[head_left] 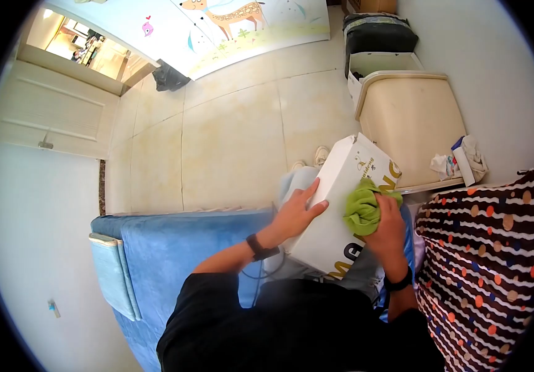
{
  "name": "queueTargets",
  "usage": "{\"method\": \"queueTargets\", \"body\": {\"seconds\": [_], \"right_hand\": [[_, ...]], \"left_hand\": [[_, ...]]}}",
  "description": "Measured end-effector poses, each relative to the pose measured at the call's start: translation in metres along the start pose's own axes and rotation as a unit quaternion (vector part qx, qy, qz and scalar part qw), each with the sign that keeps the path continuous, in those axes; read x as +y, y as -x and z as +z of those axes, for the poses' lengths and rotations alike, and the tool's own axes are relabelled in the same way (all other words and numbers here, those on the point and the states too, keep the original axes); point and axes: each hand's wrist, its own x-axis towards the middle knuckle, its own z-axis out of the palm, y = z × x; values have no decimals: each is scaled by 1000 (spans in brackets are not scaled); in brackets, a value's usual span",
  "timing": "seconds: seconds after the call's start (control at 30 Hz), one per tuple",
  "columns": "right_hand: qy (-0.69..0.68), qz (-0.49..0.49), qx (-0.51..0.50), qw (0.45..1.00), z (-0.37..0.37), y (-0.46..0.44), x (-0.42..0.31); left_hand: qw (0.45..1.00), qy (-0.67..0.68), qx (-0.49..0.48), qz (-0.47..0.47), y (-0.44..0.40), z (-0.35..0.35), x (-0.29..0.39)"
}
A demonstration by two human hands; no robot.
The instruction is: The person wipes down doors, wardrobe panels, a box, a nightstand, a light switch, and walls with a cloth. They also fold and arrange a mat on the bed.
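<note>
One tiled floor (230, 136): spreading across the upper middle of the view, beyond the person's shoes (321, 155).
Bed with blue cover (186, 254): running along the person's left side; a folded light-blue towel (115, 276) is lying at its far left edge.
Wavy-striped, dotted brown fabric (484, 266): filling the lower right, well apart from both hands.
Beige panel with raised rim (409, 124): standing just beyond the carton; crumpled tissue (444, 165) is lying near its right corner.
White carton (323, 247): tilting over the person's legs, between bed and panel; its broad face is showing gold and black lettering, partly covered.
Left hand (298, 216): pressing against the carton's plain side; thumb and forefinger are spreading wide, but cannot tell how the other fingers are lying.
Right hand (387, 228): gripping the cloth, fingers curling over it.
Green cloth (360, 208): bunching under the right hand, touching the carton's lettered face.
Dark wristbands (261, 248): circling both wrists.
</note>
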Motion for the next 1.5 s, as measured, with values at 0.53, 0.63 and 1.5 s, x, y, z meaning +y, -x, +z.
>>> {"method": "queueTargets", "body": {"seconds": [0.53, 0.63, 1.5], "right_hand": [[-35, -29, -3, 999, 19, -8, -36], [-8, 10, 33, 999, 13, -19, -13], [35, 24, -5, 999, 8, 17, -10]], "left_hand": [[985, 44, -17, 164, -26, 19, -57], [991, 33, -30, 127, -29, 17, -54], [996, 33, 47, 70, 1, 12, 1]]}}
